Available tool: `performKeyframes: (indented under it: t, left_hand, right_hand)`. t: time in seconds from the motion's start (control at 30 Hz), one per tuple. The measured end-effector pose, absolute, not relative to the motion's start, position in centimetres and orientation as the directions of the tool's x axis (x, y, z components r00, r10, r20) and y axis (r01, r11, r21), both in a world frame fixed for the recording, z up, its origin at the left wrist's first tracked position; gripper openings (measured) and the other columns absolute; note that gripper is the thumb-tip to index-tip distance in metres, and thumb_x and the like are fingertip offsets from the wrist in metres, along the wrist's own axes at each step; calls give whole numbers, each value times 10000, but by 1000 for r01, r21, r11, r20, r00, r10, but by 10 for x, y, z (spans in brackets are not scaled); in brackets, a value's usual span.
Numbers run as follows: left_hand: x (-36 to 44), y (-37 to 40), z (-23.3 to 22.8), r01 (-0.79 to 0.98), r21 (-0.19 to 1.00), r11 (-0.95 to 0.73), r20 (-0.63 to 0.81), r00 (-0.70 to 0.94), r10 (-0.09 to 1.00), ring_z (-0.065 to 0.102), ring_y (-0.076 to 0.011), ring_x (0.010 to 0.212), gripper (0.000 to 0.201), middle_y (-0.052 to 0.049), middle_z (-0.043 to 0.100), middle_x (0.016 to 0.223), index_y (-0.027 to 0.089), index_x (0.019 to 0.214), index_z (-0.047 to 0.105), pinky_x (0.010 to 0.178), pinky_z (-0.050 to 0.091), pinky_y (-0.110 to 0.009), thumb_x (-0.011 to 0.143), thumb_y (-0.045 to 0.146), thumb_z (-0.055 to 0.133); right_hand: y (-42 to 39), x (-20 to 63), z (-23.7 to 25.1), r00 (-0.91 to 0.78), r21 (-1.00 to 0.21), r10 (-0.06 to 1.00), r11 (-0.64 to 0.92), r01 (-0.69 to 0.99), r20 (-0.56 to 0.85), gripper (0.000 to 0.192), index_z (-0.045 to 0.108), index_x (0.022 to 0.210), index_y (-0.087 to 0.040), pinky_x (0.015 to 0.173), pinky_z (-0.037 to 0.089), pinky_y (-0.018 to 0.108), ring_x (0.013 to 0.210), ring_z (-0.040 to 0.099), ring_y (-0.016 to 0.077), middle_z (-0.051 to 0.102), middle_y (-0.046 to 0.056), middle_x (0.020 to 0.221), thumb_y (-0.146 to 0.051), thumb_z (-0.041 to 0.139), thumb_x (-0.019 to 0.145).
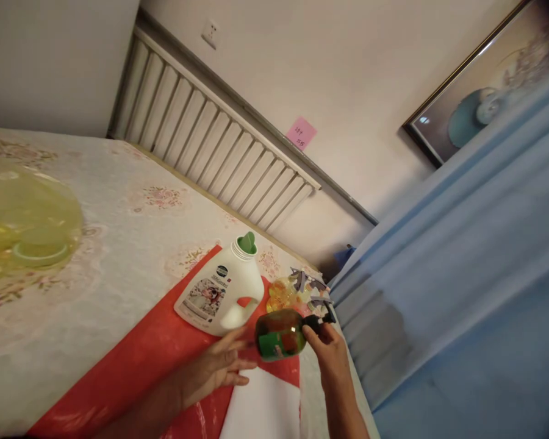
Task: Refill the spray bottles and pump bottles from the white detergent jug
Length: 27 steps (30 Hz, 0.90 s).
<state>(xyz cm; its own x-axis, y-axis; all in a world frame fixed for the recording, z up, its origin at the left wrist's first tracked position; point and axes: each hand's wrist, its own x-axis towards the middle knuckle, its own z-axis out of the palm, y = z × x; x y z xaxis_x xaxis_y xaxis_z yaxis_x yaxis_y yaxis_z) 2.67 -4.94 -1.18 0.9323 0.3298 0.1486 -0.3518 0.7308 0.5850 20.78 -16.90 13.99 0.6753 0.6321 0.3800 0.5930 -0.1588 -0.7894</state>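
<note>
A dark green bottle with a black pump top is held just above the red sheet, near the bed's right edge. The right hand pinches its black neck between thumb and fingertips. The left hand lies spread and open beside the bottle's base, fingers reaching toward it; whether they touch it I cannot tell. Just behind stands a white detergent jug with a green cap, lying tilted on the red sheet. Beyond the bottle sit a yellowish spray bottle and grey trigger heads. A yellow translucent container sits at the bed's left edge. Blue curtain hangs to the right.
</note>
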Motion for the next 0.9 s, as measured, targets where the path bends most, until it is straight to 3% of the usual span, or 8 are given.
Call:
performKeyframes:
  t: [0.1,0.3,0.5,0.67,0.8,0.9]
  left_hand:
    - [26,-50,-7,-392,543,743,229,920,318,549,-348,1204,647,-112,378,1535,310,1426,405,861,465,-433,848,466,650]
    - [19,-57,9,-396,496,773,304,913,272,561,-385,1186,675,-198,561,1374,185,1428,436,726,472,-350,841,435,657]
    - [19,-55,9,-416,480,772,280,907,314,608,-355,1115,609,-193,598,1349,163,1433,447,690,465,-332,895,419,575]
    - [21,-55,6,-398,500,770,239,917,319,645,-312,1021,578,-163,642,1300,156,1428,461,642,466,-312,926,437,513]
    - [22,-56,6,-390,510,767,222,921,320,648,-305,1001,542,-143,663,1274,149,1415,482,615,460,-296,944,417,479]
    - [22,-56,7,-387,505,771,221,922,318,648,-300,982,539,-148,682,1240,144,1408,493,627,470,-302,946,422,476]
  right_hand:
    - [-179,187,122,715,-873,640,-137,468,283,253,743,730,-165,578,528,297,657,667,227,731,44,681,-398,781,639]
    - [-177,160,102,719,-931,675,-133,340,166,261,749,776,-168,617,546,305,692,682,228,749,55,732,-391,794,647]
    - [-172,156,104,696,-928,693,-107,356,187,279,749,895,-165,717,567,327,813,703,246,768,81,877,-341,772,680]
    - [-174,160,106,742,-945,616,9,328,263,324,735,986,-189,824,562,348,902,699,242,762,64,948,-349,758,705]
    - [-176,158,112,736,-932,611,10,361,292,232,743,895,-197,793,563,324,844,689,219,751,39,877,-355,737,725]
    - [-174,154,113,737,-936,619,-7,352,273,298,745,929,-193,760,570,320,830,692,221,756,41,884,-318,774,661]
